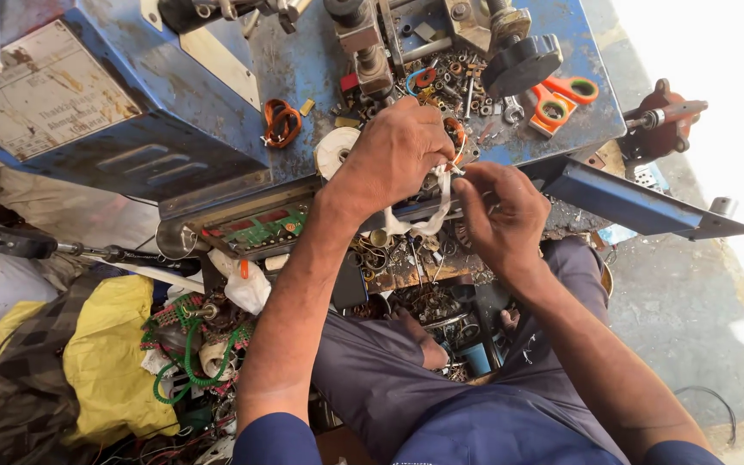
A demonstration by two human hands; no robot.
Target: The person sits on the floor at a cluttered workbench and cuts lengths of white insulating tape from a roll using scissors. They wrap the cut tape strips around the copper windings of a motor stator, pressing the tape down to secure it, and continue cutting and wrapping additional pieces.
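Observation:
My left hand [398,155] is closed around a small coil of copper-coloured wire [455,132] at the front edge of a blue machine table [303,77]. My right hand [497,211] pinches a strip of white tape [437,207] that loops down from the coil. Both hands meet over the table's edge, fingers touching the tape. The coil is mostly hidden under my left fingers.
Orange-handled scissors [561,99], a black knob [523,62], a white tape roll [335,151], an orange wire coil [282,122] and several small metal parts lie on the table. A green circuit board [260,228] sits below its edge. Yellow cloth [109,362] and tangled wires lie left.

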